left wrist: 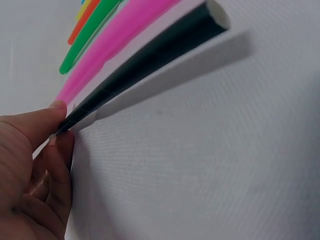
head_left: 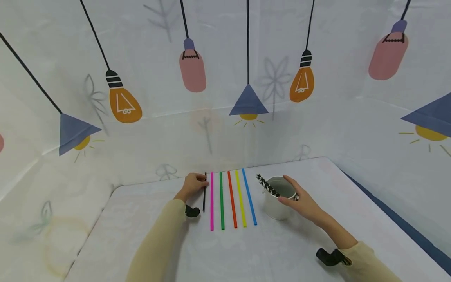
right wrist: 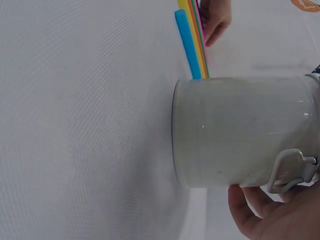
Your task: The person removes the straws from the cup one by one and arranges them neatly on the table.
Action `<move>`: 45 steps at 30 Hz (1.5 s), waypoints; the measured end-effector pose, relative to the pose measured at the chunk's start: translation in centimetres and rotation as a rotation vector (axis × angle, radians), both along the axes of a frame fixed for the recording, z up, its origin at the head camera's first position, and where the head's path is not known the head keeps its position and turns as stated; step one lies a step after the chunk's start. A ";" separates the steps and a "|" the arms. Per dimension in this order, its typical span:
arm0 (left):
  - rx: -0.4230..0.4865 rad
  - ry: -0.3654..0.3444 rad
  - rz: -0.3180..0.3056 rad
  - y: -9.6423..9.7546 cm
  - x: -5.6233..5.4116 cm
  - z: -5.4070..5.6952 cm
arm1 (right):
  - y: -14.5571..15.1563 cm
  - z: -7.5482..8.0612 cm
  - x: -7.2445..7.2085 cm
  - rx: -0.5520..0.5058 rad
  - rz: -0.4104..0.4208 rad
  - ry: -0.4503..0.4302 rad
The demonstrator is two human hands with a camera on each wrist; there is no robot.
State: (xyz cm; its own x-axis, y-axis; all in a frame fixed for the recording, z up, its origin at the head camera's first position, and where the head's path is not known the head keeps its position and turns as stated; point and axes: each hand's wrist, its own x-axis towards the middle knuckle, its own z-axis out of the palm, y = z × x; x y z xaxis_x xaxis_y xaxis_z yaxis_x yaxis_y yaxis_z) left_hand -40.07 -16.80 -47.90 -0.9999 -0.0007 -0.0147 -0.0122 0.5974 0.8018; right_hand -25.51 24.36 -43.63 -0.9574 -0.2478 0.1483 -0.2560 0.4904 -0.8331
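We see the left hand point(head_left: 193, 185) pinching the black straw point(head_left: 204, 192) beside the pink straw point(head_left: 211, 201); right hand point(head_left: 303, 200) curls around the white jar point(head_left: 276, 207) on the surface point(head_left: 141, 243).

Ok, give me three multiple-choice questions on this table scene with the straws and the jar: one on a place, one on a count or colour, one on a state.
1. Where does the black straw lie among the straws on the table?
A. at the far left, beside the pink straw
B. between the yellow and blue ones
C. inside the jar

2. How many straws lie flat in the row?
A. three
B. six
C. nine

3. What is the left hand doing?
A. resting flat on the table
B. gripping the jar
C. pinching the far end of the black straw

Answers:
1 A: the head view shows it left of the pink straw.
2 B: black, pink, green, red, yellow and blue.
3 C: the left wrist view shows thumb and finger closed on the straw's tip, while the right hand holds the white jar.
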 end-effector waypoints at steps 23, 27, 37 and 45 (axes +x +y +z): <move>-0.024 0.023 -0.021 0.0 0.0 0.0 | -0.1 0.5 0.2 0.001 -0.002 0.001; -0.002 0.038 -0.021 -0.1 0.1 -0.2 | -0.1 0.6 0.3 0.003 -0.001 -0.001; 0.108 0.135 -0.053 0.8 1.2 0.7 | -0.3 0.9 0.7 -0.009 -0.012 -0.008; 0.214 0.272 -0.215 4.5 3.2 3.7 | -0.2 0.7 0.5 0.011 -0.006 0.010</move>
State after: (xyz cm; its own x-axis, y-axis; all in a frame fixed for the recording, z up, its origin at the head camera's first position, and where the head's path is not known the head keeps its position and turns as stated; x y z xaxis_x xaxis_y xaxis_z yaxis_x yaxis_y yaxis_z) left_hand -36.83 -12.28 -44.19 -0.9443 0.1831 0.2735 0.3247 0.3822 0.8651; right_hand -25.04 24.14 -42.89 -0.9574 -0.2435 0.1554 -0.2613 0.5008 -0.8252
